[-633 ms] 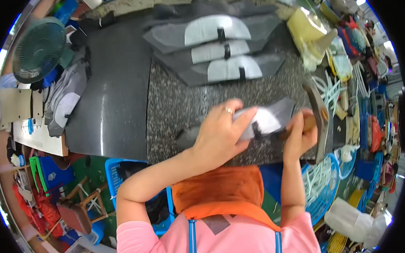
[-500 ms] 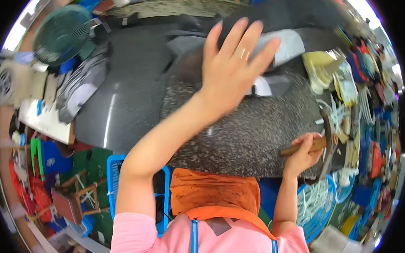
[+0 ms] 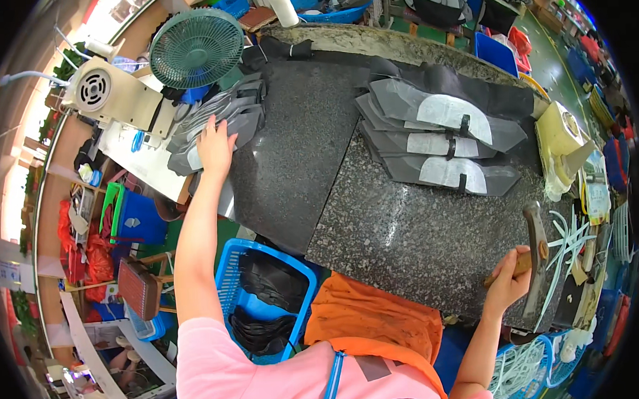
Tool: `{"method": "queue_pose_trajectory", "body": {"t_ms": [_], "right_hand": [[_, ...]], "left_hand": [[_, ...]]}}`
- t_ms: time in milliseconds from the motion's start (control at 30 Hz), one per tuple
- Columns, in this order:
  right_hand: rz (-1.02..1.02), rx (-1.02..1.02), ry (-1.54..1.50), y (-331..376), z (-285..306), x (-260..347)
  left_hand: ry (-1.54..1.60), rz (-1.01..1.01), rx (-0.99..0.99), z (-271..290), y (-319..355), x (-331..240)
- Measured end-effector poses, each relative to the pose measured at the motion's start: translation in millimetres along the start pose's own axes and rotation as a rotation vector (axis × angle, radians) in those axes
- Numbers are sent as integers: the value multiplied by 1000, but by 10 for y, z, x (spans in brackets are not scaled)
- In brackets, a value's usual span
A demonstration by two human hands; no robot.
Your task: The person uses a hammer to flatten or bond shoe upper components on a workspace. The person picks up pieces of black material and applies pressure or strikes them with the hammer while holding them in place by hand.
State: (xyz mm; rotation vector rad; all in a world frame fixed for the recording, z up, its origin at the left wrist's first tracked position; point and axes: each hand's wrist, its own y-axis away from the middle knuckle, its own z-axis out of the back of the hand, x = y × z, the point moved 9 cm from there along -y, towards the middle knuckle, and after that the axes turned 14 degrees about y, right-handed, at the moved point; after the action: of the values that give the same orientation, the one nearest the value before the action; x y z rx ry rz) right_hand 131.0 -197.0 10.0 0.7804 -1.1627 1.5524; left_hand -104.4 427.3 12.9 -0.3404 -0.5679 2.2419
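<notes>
Bottom of frame: pink shirt and an orange apron (image 3: 375, 322), which lies against the near edge of the worktop (image 3: 406, 235), a speckled grey stone slab. Lower left of centre, below the worktop edge: a blue basket (image 3: 227, 293) with dark pieces inside. Lower right: right hand (image 3: 507, 282) closed around the wooden handle of a hammer (image 3: 534, 258); the hammer lies along the right edge of the slab, head pointing toward the upper part of the frame. Just right of it, a loose bunch of white strips (image 3: 574, 235). Centre left: left arm stretched out to the upper left; left hand (image 3: 215, 145) open, fingers spread flat on a stack of grey cut pieces (image 3: 220, 118) at the left edge of the darker slab; whether the fingers pinch a piece cannot be told. Upper right of centre: three grey pieces with white patches (image 3: 445, 140), fanned one over the other on the worktop, well apart from both hands. Far right: a pale yellow machine (image 3: 560, 135). Upper left: a green fan (image 3: 195, 48) beside a cream housing (image 3: 112, 98).
</notes>
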Motion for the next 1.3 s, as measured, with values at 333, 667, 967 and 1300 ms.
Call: {"method": "queue_pose_trajectory", "body": {"t_ms": [333, 667, 967, 1300], "right_hand": [[305, 369, 398, 126, -518, 508], [922, 619, 21, 820, -1793, 1566], [712, 885, 24, 1108, -1869, 1595], [416, 841, 411, 438, -807, 1065]], "left_hand": [[969, 131, 334, 563, 370, -929], [993, -228, 547, 1043, 1174, -2542], [1028, -461, 521, 711, 867, -2105], [1227, -569, 1170, 792, 1549, -3816]]}}
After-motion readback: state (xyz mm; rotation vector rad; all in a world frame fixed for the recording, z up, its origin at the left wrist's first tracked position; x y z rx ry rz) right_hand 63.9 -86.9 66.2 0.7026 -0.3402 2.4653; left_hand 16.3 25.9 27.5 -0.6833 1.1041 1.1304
